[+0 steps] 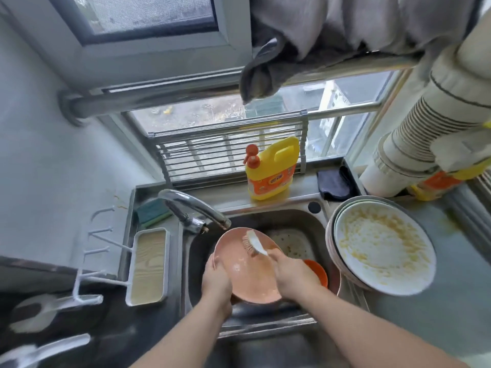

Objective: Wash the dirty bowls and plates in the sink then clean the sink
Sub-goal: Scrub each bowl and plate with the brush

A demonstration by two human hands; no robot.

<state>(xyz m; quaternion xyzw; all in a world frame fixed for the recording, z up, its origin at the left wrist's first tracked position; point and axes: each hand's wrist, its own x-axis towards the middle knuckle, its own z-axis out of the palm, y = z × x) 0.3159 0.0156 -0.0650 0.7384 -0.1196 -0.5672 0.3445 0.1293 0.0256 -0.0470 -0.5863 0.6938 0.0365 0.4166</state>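
Observation:
Over the steel sink my left hand grips the near-left rim of a pink plate, tilted up toward me. My right hand holds a white-handled dish brush, its bristles against the plate's upper face. An orange bowl lies in the basin behind my right hand, partly hidden. Food bits speckle the sink bottom. A stack of dirty plates smeared with yellow residue sits on the counter to the right of the sink.
The tap arches over the sink's left rear. A yellow detergent bottle stands on the back ledge, with a dark cloth beside it. A green sponge and a white tray sit left of the sink.

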